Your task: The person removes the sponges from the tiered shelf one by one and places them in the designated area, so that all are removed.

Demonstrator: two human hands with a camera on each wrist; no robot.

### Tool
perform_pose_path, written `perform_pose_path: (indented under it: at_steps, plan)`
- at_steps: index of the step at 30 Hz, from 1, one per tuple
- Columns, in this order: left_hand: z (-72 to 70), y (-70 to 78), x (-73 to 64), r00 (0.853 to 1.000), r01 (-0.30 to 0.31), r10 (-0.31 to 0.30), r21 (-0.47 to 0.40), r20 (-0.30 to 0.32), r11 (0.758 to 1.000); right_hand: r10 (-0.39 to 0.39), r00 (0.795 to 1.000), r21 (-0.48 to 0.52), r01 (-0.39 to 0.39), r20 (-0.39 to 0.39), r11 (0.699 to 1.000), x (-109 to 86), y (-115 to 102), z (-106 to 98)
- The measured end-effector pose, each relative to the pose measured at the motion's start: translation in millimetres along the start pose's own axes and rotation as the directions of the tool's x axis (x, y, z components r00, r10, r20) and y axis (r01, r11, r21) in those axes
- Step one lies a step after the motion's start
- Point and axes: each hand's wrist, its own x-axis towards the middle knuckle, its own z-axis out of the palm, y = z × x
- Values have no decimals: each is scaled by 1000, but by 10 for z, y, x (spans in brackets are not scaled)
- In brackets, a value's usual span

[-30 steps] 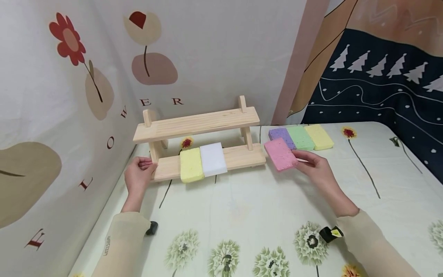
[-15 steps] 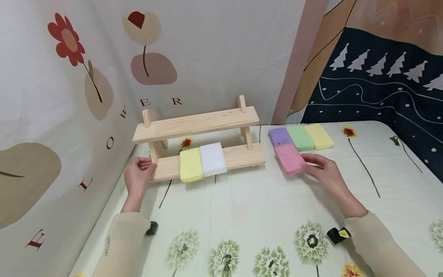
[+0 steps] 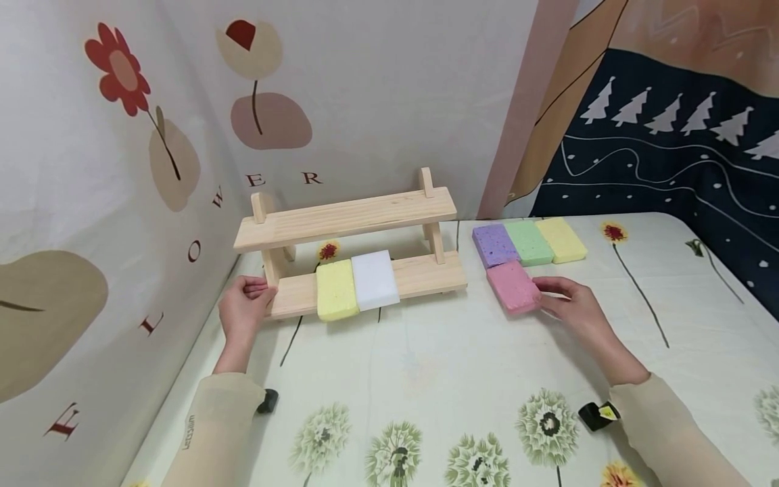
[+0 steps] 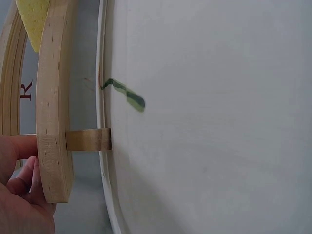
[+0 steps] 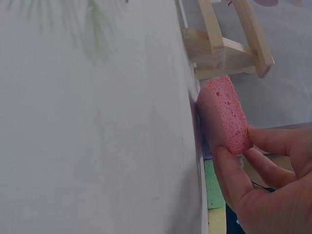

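Observation:
My right hand (image 3: pixel 575 308) pinches the right corner of a pink sponge (image 3: pixel 512 287) between thumb and fingers. In the right wrist view the pitted side of the pink sponge (image 5: pixel 229 112) shows, with fingertips along its near end. It lies just in front of a purple sponge (image 3: pixel 495 245); whether it rests fully on the table cannot be told. My left hand (image 3: pixel 242 308) grips the left end of the lower board of a two-tier wooden shelf (image 3: pixel 426 276). In the left wrist view, thumb and fingers hold that board (image 4: pixel 52 146) from both sides.
A yellow sponge (image 3: pixel 337 291) and a white sponge (image 3: pixel 374 280) sit side by side on the lower board, overhanging its front. Green (image 3: pixel 528 242) and pale yellow (image 3: pixel 560 239) sponges adjoin the purple one. A patterned cloth wall (image 3: pixel 377 88) stands behind the shelf.
My right hand has moved right and slightly toward me, lowering the pink sponge, so the purple sponge is more exposed. My left hand and the shelf have stayed still.

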Motion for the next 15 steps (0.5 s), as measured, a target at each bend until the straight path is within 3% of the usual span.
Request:
perform_pose_path:
  at_steps: [15]
  plan:
    - [-5, -4, 0, 1000, 1, -1, 4, 12, 1000, -26, 997, -140, 36, 71, 990, 40, 74, -79]
